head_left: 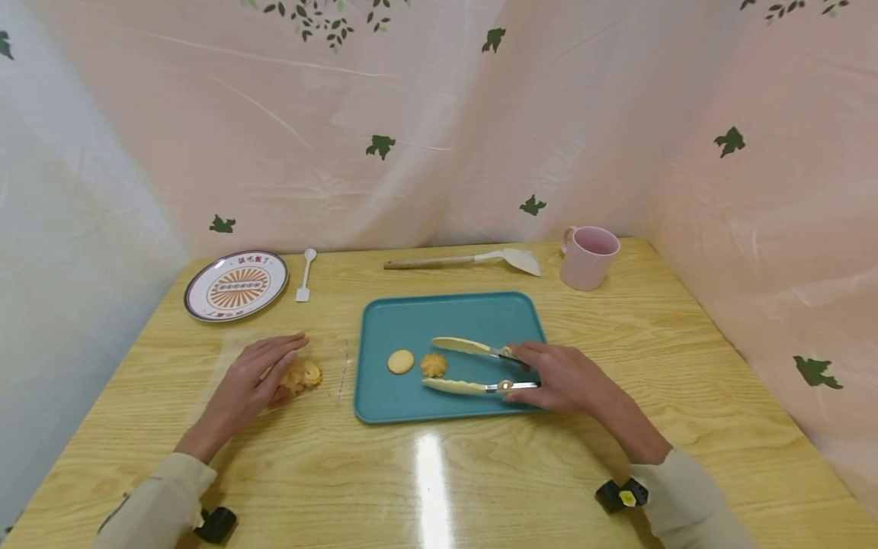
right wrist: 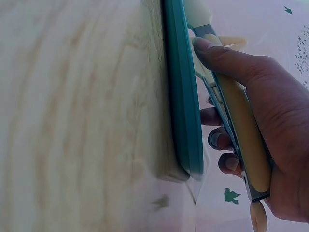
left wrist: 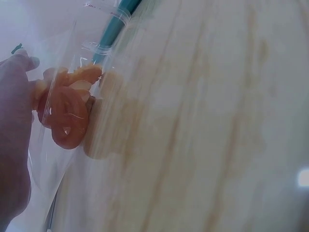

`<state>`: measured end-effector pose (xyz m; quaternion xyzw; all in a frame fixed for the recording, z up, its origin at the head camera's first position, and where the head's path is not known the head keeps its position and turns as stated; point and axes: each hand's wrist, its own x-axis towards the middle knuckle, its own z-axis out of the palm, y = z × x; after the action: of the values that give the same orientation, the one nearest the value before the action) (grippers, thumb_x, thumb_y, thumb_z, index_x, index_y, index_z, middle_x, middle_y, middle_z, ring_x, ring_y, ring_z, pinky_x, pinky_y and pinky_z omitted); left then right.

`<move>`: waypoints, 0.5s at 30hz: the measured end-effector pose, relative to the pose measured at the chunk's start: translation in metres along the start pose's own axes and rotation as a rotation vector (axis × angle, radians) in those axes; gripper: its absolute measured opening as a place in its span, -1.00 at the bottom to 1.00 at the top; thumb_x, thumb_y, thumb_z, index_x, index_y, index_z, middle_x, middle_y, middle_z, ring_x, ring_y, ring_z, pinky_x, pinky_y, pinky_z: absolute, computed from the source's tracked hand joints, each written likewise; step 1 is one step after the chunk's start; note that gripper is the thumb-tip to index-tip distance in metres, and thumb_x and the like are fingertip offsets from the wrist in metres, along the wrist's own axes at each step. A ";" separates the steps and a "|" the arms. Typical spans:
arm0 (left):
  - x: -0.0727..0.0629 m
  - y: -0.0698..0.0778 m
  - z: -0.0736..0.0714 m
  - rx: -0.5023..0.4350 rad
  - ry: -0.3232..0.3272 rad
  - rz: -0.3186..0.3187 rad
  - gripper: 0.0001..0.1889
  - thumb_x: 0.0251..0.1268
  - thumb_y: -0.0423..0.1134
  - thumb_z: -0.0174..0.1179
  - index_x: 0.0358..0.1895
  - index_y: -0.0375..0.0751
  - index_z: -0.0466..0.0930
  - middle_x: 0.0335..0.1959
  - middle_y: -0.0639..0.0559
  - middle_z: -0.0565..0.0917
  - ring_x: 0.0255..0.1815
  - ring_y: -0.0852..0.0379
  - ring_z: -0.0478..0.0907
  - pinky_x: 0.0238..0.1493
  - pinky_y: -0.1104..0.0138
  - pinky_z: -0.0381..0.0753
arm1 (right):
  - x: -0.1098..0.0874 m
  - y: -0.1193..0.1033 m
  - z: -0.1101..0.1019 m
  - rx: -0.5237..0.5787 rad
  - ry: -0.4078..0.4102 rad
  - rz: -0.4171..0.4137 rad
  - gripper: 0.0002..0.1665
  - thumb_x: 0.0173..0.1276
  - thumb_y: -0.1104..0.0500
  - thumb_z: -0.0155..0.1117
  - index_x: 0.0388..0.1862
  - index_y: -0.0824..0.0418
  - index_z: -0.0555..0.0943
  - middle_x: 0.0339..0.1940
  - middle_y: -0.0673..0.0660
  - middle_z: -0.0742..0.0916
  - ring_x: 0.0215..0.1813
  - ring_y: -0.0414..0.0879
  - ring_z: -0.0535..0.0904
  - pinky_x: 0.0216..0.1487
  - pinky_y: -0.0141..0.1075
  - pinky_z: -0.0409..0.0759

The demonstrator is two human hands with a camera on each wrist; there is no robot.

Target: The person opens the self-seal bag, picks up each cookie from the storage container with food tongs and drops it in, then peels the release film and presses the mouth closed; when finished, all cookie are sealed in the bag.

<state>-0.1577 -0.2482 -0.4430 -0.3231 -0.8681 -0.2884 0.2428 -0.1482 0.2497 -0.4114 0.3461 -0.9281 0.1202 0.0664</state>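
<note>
On the teal tray [head_left: 453, 309] lie a round flat cookie [head_left: 401, 361] and a ridged, flower-shaped cookie [head_left: 433, 365]. My right hand [head_left: 565, 377] grips a pair of tongs [head_left: 461, 387] by the handles, thumb on one side and fingers on the other. The tongs' cream tips are spread, with the ridged cookie between them. Left of the tray, my left hand [head_left: 257, 374] lies over a clear plastic bag [left wrist: 53, 188], fingers fairly straight. Inside the bag are several cookies [head_left: 302, 376], among them a pretzel-shaped one [left wrist: 70, 117]; the hand partly covers them.
A patterned plate [head_left: 199, 293] sits at the back left beside a small white spoon [head_left: 306, 276]. Behind the tray lies a spatula [head_left: 439, 262] with a wooden handle, and a pink mug [head_left: 585, 268] stands at the back right. Fabric [head_left: 439, 191] hangs around the table [head_left: 329, 473].
</note>
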 end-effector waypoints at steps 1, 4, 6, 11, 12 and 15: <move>0.000 0.000 0.000 0.000 0.000 0.002 -0.67 0.49 -0.49 0.17 0.25 -0.36 0.64 0.23 -0.20 0.67 0.24 -0.18 0.56 0.46 0.49 0.13 | -0.001 0.000 0.000 0.000 -0.003 0.002 -0.19 0.24 -0.24 0.52 0.22 0.34 0.64 -0.13 0.09 0.71 -0.30 -0.09 0.64 -0.30 -0.12 0.68; 0.000 0.000 0.000 0.001 0.003 0.004 -0.67 0.50 -0.48 0.17 0.25 -0.35 0.64 0.23 -0.20 0.67 0.24 -0.16 0.56 0.46 0.49 0.14 | -0.003 0.001 0.000 0.001 -0.010 0.008 -0.18 0.25 -0.25 0.51 0.23 0.34 0.64 -0.10 0.11 0.72 -0.28 -0.07 0.67 -0.28 -0.10 0.69; 0.000 -0.001 0.000 0.001 0.004 0.003 -0.66 0.50 -0.48 0.17 0.26 -0.33 0.64 0.23 -0.19 0.67 0.25 -0.14 0.56 0.46 0.49 0.14 | -0.004 0.002 0.001 0.009 -0.020 0.016 -0.18 0.25 -0.26 0.51 0.22 0.34 0.64 -0.09 0.12 0.73 -0.26 -0.04 0.69 -0.25 -0.08 0.70; 0.000 -0.001 0.000 -0.003 0.000 0.001 -0.65 0.49 -0.49 0.17 0.27 -0.32 0.64 0.23 -0.20 0.67 0.25 -0.16 0.55 0.46 0.49 0.14 | -0.005 0.003 0.001 0.031 -0.047 0.035 -0.17 0.27 -0.27 0.49 0.22 0.36 0.64 -0.03 0.18 0.74 -0.17 0.04 0.72 -0.19 -0.03 0.71; -0.001 -0.001 0.000 -0.002 -0.001 0.001 -0.65 0.49 -0.49 0.17 0.26 -0.32 0.64 0.23 -0.21 0.67 0.25 -0.16 0.55 0.46 0.49 0.13 | -0.005 0.003 0.001 0.032 -0.049 0.037 -0.17 0.27 -0.27 0.49 0.22 0.36 0.64 -0.02 0.19 0.74 -0.16 0.05 0.73 -0.18 -0.02 0.71; -0.001 -0.002 0.000 0.000 -0.003 -0.002 -0.66 0.49 -0.49 0.17 0.26 -0.32 0.64 0.23 -0.21 0.67 0.25 -0.16 0.55 0.46 0.50 0.12 | -0.004 0.003 0.001 0.038 -0.057 0.045 -0.16 0.28 -0.27 0.49 0.23 0.37 0.63 0.02 0.23 0.74 -0.11 0.09 0.74 -0.14 0.00 0.72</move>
<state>-0.1584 -0.2492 -0.4441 -0.3228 -0.8687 -0.2882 0.2412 -0.1468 0.2543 -0.4134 0.3294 -0.9348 0.1294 0.0304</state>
